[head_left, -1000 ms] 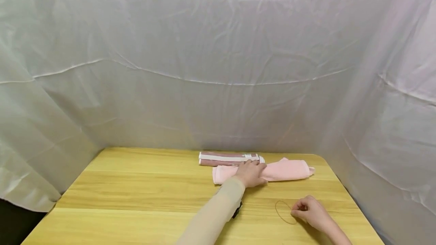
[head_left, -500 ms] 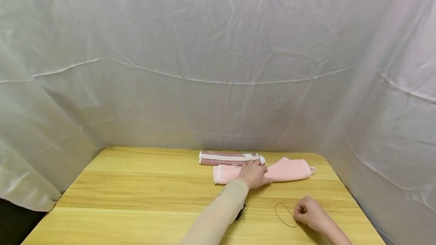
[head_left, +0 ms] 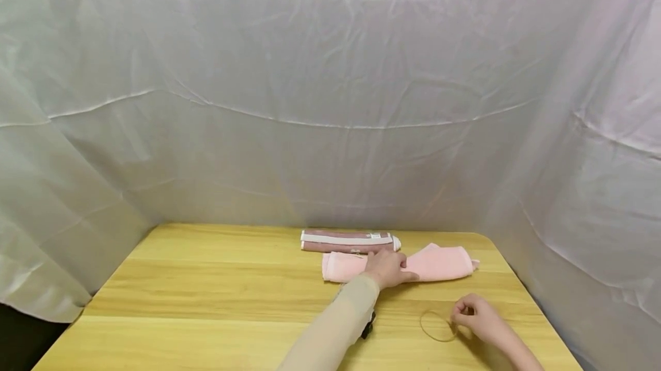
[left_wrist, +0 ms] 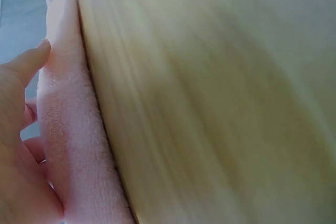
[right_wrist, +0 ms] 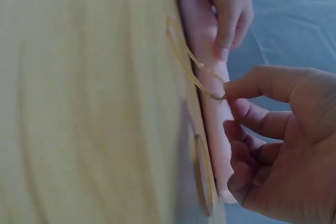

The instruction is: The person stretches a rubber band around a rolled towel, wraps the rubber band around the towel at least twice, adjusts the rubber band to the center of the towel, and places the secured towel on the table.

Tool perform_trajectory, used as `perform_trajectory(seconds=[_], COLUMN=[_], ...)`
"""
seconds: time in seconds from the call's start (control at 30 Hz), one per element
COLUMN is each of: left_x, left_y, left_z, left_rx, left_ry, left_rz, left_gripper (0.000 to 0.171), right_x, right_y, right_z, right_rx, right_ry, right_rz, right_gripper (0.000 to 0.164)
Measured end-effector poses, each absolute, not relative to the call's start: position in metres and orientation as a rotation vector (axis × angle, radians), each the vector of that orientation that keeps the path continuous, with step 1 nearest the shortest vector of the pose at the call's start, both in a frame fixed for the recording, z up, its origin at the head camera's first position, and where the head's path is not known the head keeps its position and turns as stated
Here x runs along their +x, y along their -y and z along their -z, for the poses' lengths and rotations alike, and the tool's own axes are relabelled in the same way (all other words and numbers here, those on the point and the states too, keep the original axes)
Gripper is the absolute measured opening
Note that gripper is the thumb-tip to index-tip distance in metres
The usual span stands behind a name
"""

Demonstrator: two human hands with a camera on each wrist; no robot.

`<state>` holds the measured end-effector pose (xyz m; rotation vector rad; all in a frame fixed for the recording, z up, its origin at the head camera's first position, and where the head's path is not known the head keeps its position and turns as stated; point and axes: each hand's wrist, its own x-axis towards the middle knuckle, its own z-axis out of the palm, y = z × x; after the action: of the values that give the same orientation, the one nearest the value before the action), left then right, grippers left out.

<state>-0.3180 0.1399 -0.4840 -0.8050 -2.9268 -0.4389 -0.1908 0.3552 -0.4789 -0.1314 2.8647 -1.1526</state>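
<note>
In the head view a rolled pink towel [head_left: 441,262] lies across the far part of the table. My left hand [head_left: 384,268] grips the middle of the roll; in the left wrist view its thumb [left_wrist: 34,61] lies against the plush side and the other fingers are partly hidden behind. Nearer the right front, my right hand [head_left: 480,319] pinches a thin tan rubber band [head_left: 431,338] between thumb and forefinger. The right wrist view shows the rubber band [right_wrist: 184,69] hanging as a narrow loop from those fingertips, the other fingers curled in.
Just behind the pink roll lies a mauve rolled cloth [head_left: 320,246] with a white stripe. Pale curtains [head_left: 330,176] enclose the wooden table [head_left: 206,296] at the back and sides. Another tan loop [right_wrist: 198,166] shows below the right hand in the right wrist view.
My left hand has drawn the pink towel slightly nearer, widening the gap to the mauve cloth. My right hand has shifted a little to the right with the rubber band.
</note>
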Motion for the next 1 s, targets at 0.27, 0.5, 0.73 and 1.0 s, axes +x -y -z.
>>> perform_trajectory(seconds=[0.27,0.5,0.73,1.0], left_x=[-0.309,-0.312,-0.314,-0.315], left_y=[-0.145,-0.150,-0.153,-0.156], left_z=[0.485,0.491,0.494,0.484], left_rx=[-0.784,-0.690,-0.591,-0.543], left_ry=[2.926,2.878,2.886,2.994], left_rz=[0.443,0.474,0.564,0.548], left_gripper=[0.043,0.031,0.033,0.031], right_x=[-0.195,-0.198,-0.195,-0.196], right_y=[-0.374,-0.385,-0.391,-0.398], right_z=[0.468,0.463,0.463,0.464], right_rx=[-0.165,-0.161,-0.237,-0.483], right_ry=[-2.389,-2.168,-1.970,-1.389], right_rz=[1.627,1.760,1.890,2.214], right_gripper=[0.014,0.016,0.025,0.049])
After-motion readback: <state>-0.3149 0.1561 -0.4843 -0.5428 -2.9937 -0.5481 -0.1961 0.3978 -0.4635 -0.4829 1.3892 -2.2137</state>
